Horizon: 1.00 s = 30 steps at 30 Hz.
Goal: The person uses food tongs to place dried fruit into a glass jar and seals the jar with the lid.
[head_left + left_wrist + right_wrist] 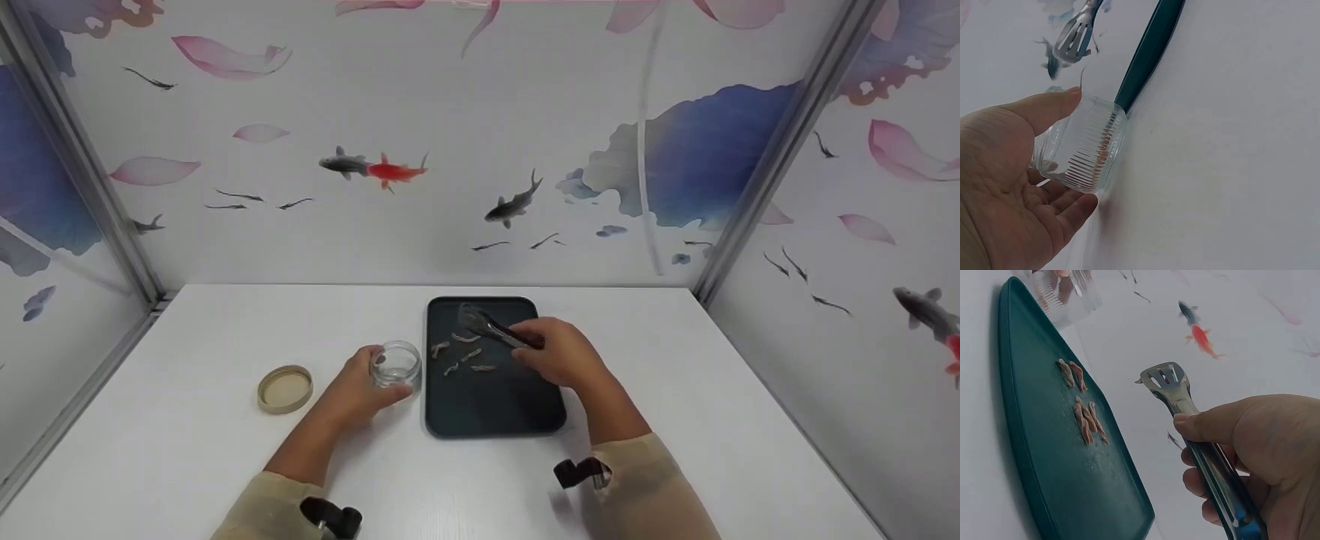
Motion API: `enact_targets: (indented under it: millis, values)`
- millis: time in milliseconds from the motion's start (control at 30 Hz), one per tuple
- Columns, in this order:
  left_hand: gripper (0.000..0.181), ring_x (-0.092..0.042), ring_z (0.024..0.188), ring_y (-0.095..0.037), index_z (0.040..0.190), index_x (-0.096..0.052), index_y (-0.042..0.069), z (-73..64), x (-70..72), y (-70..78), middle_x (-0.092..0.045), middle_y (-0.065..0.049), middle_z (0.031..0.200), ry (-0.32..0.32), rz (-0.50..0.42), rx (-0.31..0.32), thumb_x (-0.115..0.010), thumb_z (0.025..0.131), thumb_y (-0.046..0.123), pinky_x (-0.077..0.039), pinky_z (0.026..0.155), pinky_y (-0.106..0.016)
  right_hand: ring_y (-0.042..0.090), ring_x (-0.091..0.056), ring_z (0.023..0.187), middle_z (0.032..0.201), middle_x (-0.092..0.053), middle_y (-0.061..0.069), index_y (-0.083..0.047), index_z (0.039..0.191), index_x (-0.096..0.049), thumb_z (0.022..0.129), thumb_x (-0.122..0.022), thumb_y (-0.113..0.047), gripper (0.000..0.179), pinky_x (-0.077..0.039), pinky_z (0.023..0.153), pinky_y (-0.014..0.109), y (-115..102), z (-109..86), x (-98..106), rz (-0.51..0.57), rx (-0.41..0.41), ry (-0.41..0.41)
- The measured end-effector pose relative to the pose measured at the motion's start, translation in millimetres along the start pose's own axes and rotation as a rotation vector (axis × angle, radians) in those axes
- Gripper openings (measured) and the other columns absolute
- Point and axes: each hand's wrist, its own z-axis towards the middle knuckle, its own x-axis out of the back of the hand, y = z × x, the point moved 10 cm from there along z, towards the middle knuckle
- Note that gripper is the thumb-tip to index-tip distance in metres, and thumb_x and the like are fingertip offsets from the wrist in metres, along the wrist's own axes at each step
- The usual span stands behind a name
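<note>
My left hand [351, 396] holds a clear ribbed glass jar [397, 365] just left of the dark green tray [495, 409], thumb on one side and fingers round the other. A small brownish bit [1050, 166] shows in the jar in the left wrist view. With my right hand [561, 354] I grip metal serving tongs [1176, 391] with slotted heads, raised over the tray's far part. The tip of a small strip [1139, 381] sticks out between the tong heads. Several shrivelled brown strips [1085, 421] lie on the tray below.
A round tan lid [285, 390] lies on the white table [450, 487], left of the jar. Printed white panels [450, 247] stand behind the table and along both sides, with metal posts [787, 150] at the corners.
</note>
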Motion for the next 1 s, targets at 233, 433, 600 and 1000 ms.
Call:
enact_targets:
  millis: [233, 433, 600, 1000]
  values:
    - [0.103, -0.04, 0.156, -0.045, 0.164, -0.03, 0.003, -1.3, -0.1, 0.2, -0.038, -0.025, 0.169, 0.0, 0.025, 0.019, -0.086, 0.089, 0.047, -0.034, 0.128, -0.063, 0.014, -0.068, 0.102, 0.117, -0.071, -0.004, -0.028, 0.136, -0.074, 0.1, -0.079, -0.026, 0.037, -0.059, 0.092, 0.041, -21.7, -2.1, -11.6, 0.008, 0.027, 0.025]
    - [0.103, -0.039, 0.158, -0.045, 0.164, -0.03, 0.003, 0.4, -0.7, -0.9, -0.038, -0.025, 0.169, -0.005, 0.004, 0.021, -0.086, 0.09, 0.045, -0.032, 0.129, -0.063, 0.013, -0.064, 0.093, 0.109, -0.067, -0.008, -0.034, 0.136, -0.073, 0.099, -0.079, -0.028, 0.038, -0.055, 0.082, 0.034, -42.7, -7.5, -23.9, 0.016, 0.071, 0.024]
    - [0.102, -0.039, 0.158, -0.044, 0.164, -0.029, 0.003, 1.2, -1.0, -2.8, -0.038, -0.025, 0.169, -0.004, 0.014, 0.031, -0.085, 0.09, 0.045, -0.033, 0.129, -0.062, 0.013, -0.06, 0.091, 0.104, -0.066, -0.009, -0.037, 0.137, -0.073, 0.099, -0.079, -0.031, 0.04, -0.052, 0.079, 0.035, -59.6, -12.2, -33.0, 0.001, 0.116, 0.026]
    - [0.102, -0.044, 0.154, -0.044, 0.164, -0.03, 0.003, 1.5, -1.3, -2.3, -0.041, -0.025, 0.167, -0.002, 0.006, 0.017, -0.086, 0.09, 0.043, -0.036, 0.126, -0.062, 0.011, -0.059, 0.087, 0.101, -0.065, -0.011, -0.04, 0.14, -0.071, 0.098, -0.08, -0.034, 0.043, -0.052, 0.076, 0.032, -80.2, -18.9, -50.2, -0.048, 0.145, 0.003]
